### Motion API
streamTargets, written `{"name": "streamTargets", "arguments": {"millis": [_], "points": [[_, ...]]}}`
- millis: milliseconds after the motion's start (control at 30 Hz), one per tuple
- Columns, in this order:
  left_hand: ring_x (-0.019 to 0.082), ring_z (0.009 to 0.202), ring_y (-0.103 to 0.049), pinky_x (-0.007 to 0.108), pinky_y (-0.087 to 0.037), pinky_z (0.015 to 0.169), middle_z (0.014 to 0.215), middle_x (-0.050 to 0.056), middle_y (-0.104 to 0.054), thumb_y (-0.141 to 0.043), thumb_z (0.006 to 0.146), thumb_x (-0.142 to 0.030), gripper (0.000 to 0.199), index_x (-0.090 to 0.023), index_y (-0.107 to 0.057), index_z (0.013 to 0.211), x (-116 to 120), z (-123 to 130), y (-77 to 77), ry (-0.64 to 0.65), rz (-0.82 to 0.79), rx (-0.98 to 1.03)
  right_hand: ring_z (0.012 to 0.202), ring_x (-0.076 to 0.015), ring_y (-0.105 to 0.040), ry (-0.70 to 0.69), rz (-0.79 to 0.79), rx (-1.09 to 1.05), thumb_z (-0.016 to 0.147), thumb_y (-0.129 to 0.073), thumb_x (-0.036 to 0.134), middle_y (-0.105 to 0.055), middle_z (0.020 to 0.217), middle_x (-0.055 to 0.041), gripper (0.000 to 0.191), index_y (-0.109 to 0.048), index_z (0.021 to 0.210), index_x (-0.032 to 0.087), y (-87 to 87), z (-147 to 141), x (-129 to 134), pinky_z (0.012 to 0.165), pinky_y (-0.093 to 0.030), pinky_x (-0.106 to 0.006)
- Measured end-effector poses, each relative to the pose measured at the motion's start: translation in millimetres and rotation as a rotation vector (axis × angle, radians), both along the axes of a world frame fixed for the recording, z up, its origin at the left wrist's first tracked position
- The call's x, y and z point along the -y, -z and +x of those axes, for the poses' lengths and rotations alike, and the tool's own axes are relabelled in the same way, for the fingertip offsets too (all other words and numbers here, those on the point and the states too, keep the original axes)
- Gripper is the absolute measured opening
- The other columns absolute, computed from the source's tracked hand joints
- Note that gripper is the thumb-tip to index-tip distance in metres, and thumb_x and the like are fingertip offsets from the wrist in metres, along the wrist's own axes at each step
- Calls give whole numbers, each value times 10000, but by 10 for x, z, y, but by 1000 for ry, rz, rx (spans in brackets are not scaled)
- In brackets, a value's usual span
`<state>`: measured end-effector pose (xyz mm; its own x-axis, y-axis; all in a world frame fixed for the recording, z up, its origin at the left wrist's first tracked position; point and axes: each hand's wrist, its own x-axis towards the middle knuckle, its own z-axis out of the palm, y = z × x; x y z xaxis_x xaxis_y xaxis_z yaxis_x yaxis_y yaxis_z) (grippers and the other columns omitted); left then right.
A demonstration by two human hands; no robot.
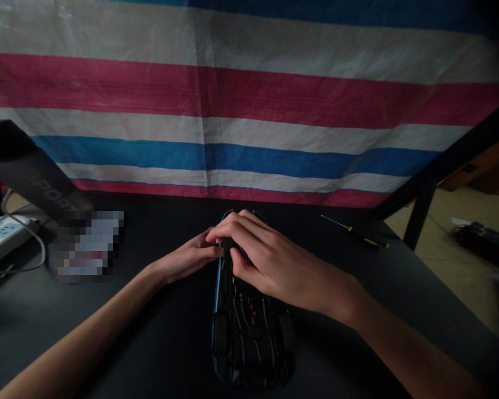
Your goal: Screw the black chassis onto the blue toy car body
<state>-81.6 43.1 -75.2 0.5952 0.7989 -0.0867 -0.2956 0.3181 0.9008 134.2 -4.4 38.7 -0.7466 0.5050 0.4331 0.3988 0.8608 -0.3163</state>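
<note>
A toy car (253, 338) lies upside down on the dark table, its black underside facing up and a small red dot near the middle. My left hand (193, 256) holds the car's left side near the far end, thumb and fingers pressed to the edge. Over the far part of the underside is my right hand (270, 260), its fingers curled and closed on the car close to my left fingertips. Whatever small part lies under the right fingers is hidden. Two wheels show at the near end.
On the table's right lies a black and yellow screwdriver (368, 238). At the left are a power strip (8, 235) with a grey cable, a dark box-like object (37, 172) and a blurred-out item (93, 244). A striped sheet (249, 100) hangs behind the table (158, 332).
</note>
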Motion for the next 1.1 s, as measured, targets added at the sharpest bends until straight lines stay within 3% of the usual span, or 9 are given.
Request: {"name": "streamTargets", "arguments": {"millis": [100,200,267,500,667,867,1033,1100], "points": [[181,1022,-650,298,-470,936,1061,28,-715,-829,803,-171,500,-210,-647,1267,-1,-21,26,13,0,-29,1191,-230,-582,52,92,34,1033,-456,135,-643,1236,-84,244,-559,1251,168,62,-32,0,1086,-495,-448],[190,1073,-646,304,-465,958,1118,34,-713,-844,791,-195,509,-209,-638,1256,5,-14,26,-11,1,-29,1107,-269,-609,201,250,100,1077,-450,265,-658,1206,-116,257,-573,1257,129,133,-60,-19,972,-524,-475],[190,1093,-646,308,-458,981,1143,40,-711,-837,806,-201,510,-208,-625,1270,10,-1,11,-8,6,-16,1067,-270,-620,246,302,119,1081,-440,248,-664,1175,-119,236,-580,1229,128,164,-71,-29,929,-523,-469],[197,1032,-664,333,-466,968,1097,54,-708,-804,832,-194,388,-180,-643,1185,20,-16,-20,2,6,-60,1167,-230,-595,122,109,1,1009,-478,120,-640,1260,-106,276,-514,1282,138,122,-70,27,1055,-484,-405],[211,1154,-631,368,-407,1068,1198,57,-688,-789,853,-192,499,-212,-594,1311,5,-24,18,13,-8,-20,1073,-239,-657,223,44,7,1063,-505,266,-694,1194,-88,204,-526,1245,178,125,-36,-5,977,-520,-442],[234,1236,-601,393,-387,1115,1280,80,-663,-807,827,-156,547,-210,-600,1330,-6,-11,-3,25,-30,-31,1165,-211,-622,121,-5,-38,991,-554,160,-667,1244,-101,266,-505,1253,169,94,6,-15,1032,-495,-381],[186,1084,-651,322,-447,1019,1107,35,-707,-825,815,-169,449,-206,-662,1232,22,14,-63,5,-18,-22,950,-202,-663,178,7,29,1051,-513,278,-716,1061,-59,135,-582,1136,199,71,12,-9,921,-493,-384],[178,1075,-653,296,-460,983,1097,29,-713,-828,808,-155,414,-208,-681,1192,37,28,-84,-7,-18,-12,968,-202,-657,165,11,25,1050,-509,259,-716,1062,-59,135,-589,1139,197,69,11,-12,932,-483,-378]]}}
